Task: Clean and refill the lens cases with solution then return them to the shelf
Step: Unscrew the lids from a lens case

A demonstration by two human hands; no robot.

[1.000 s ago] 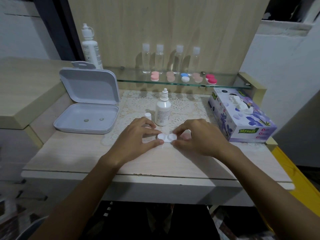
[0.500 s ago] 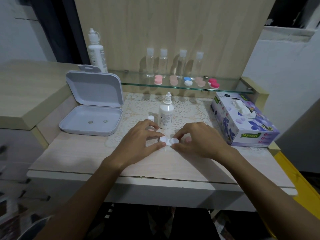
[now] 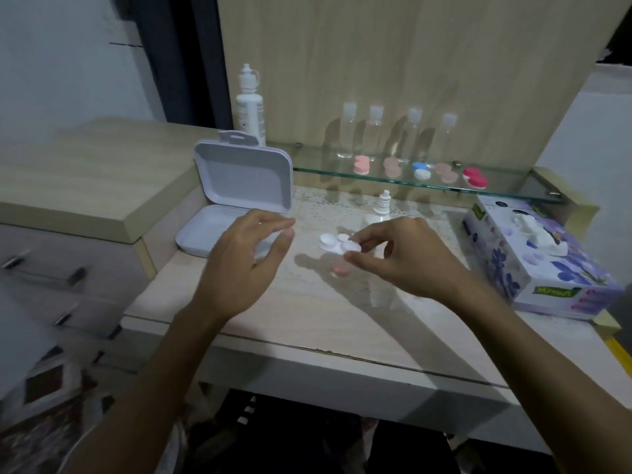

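The right hand (image 3: 403, 258) pinches one end of a small white plastic twin-well lens case (image 3: 338, 243) between thumb and fingertips, holding it just above the pale wooden tabletop (image 3: 342, 319). The left hand (image 3: 239, 265) hovers apart from the case, to its left, fingers loosely spread and holding nothing. Both round wells look capped in white, though blur makes that uncertain. Just below the right fingertips a small pink round piece (image 3: 340, 270) lies on the tabletop; whether it is a cap or another case cannot be told.

Beyond the right hand stands a small white dropper bottle of solution (image 3: 382, 208), partly hidden by the knuckles. Further beyond both hands, the glass shelf (image 3: 325, 171) carries five more lens cases in a row: pink (image 3: 361, 165), beige, blue-and-white (image 3: 420, 170), beige and red (image 3: 475, 176), with four clear plastic bottles behind them.

As a judgement, the white case seems closed and about ready to go back up to the shelf, which has room for it. Whether the shelf cases are done cannot be read from here, so the task looks midway at best. To the left of the left hand sits an open grey hinged plastic box (image 3: 239, 186); right of the right hand, a purple floral tissue box (image 3: 540, 258).
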